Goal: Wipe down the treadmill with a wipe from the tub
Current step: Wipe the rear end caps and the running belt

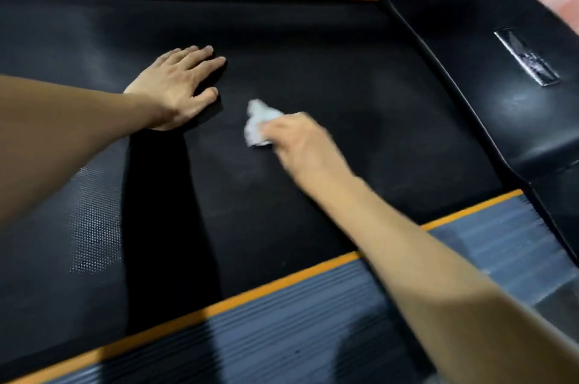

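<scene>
Matt, dotted rubbery belt point(313, 48); glossy black plastic cover point(501, 120); ribbed side rail point(313, 321).

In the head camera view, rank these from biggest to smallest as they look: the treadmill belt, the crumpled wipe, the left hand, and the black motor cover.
1. treadmill belt
2. black motor cover, partly cut off by the frame edge
3. left hand
4. crumpled wipe, partly hidden by the right hand

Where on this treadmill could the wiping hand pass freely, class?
Free: the belt between the right hand, holding the wipe, and the black cover; also the near belt beside the orange strip. Crowded: the gap between the wipe and the flat left hand.
</scene>
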### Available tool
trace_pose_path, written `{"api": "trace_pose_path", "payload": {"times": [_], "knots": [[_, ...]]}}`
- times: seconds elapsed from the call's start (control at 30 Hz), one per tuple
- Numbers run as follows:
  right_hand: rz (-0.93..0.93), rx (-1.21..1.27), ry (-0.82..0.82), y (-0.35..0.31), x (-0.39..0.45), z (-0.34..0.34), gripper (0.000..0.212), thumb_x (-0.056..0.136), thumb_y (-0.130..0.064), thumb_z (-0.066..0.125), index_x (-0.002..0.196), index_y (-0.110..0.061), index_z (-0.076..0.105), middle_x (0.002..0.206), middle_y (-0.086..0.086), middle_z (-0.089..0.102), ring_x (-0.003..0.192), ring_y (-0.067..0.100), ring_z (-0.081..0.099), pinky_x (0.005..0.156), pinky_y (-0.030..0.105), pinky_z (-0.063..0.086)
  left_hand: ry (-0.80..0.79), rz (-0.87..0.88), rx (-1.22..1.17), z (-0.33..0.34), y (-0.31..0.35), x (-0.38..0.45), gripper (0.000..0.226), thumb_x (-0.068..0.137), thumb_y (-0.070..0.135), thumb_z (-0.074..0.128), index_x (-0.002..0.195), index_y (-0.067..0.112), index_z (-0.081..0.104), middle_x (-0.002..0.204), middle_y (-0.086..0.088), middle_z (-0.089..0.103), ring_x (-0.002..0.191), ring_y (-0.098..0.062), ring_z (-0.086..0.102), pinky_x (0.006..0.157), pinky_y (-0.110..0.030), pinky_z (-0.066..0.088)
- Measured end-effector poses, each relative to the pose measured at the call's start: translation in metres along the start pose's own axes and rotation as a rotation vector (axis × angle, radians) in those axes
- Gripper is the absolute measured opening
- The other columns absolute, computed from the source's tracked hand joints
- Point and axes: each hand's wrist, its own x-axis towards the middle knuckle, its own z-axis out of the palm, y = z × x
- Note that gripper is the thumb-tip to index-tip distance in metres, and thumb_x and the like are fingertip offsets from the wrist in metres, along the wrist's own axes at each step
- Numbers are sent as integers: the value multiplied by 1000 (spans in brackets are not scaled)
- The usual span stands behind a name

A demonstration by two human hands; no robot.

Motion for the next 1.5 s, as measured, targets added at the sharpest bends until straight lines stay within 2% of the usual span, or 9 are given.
{"api": "trace_pose_path", "payload": {"times": [0.07, 0.17, 0.43, 0.57, 0.7, 0.83, 0.93, 1.2, 1.5], "knots": [[271, -110, 81, 61, -20, -24, 25, 92, -20, 62, 110, -5, 73, 101, -4, 72, 99, 19, 68, 83, 34, 48, 1, -8, 26, 1, 1, -1, 63, 105, 50, 33, 163, 30, 17, 171, -3, 13, 157, -22, 10, 128, -39, 6], [730, -224, 110, 124, -53, -57, 20, 91, -7, 52, 83, -5, 70, 81, 14, 63, 83, 40, 61, 72, 40, 48, 10, -27, 106, 0, 4, -2, 64, 103, 56, 20, 163, 33, 14, 171, 0, 12, 156, -24, 12, 127, -42, 10], [8, 44, -24, -75, -74, 9, 23, 93, -12, 54, 101, -11, 75, 104, 6, 72, 92, 27, 58, 72, 33, 46, 45, -311, 174, -9, 37, -28, 59, 104, 52, 22, 155, 24, 32, 153, -19, 38, 136, -44, 38, 112, -58, 31], [369, -77, 17, 5, -91, -36, 27, 98, -32, 56, 110, -18, 76, 105, 4, 74, 107, 24, 66, 80, 30, 45, 17, -314, -25, 0, 69, -86, 65, 105, 48, 24, 160, 14, 23, 166, -19, 20, 152, -41, 17, 123, -57, 11], [817, -215, 43, 49, -120, -68, 29, 91, -5, 49, 104, -9, 74, 100, 20, 67, 102, 44, 63, 80, 38, 47, 27, -189, -63, 3, 88, -161, 78, 95, 58, 15, 161, 18, 24, 167, -15, 21, 154, -39, 17, 125, -53, 9], [582, -10, -22, -57, -107, -30, 20, 99, -18, 49, 103, -14, 69, 85, 6, 65, 92, 36, 63, 67, 37, 36, 35, -202, -22, 9, 90, -172, 76, 95, 60, 14, 162, 24, 20, 169, -9, 18, 156, -33, 11, 127, -46, 3], [289, 9, -70, -103, -114, -25, 30, 96, -8, 54, 115, -18, 75, 105, 11, 70, 95, 33, 64, 78, 37, 49, 53, -212, -43, 10, 90, -170, 75, 94, 60, 16, 162, 28, 20, 170, -6, 17, 157, -29, 9, 128, -44, 1], [940, -105, -51, 23, -135, -86, 18, 95, -11, 57, 90, -13, 75, 101, 16, 69, 95, 38, 66, 83, 38, 55, 76, -227, -53, 11, 90, -170, 72, 96, 60, 19, 161, 28, 23, 169, -6, 18, 157, -28, 10, 128, -44, 3], [495, 266, -208, -153, -101, -37, 10, 85, -12, 69, 82, -20, 75, 95, 0, 70, 90, 21, 66, 81, 28, 51, 55, -226, -17, 12, 92, -170, 74, 96, 58, 12, 163, 26, 18, 170, -7, 13, 157, -28, 6, 128, -46, 1]]}}
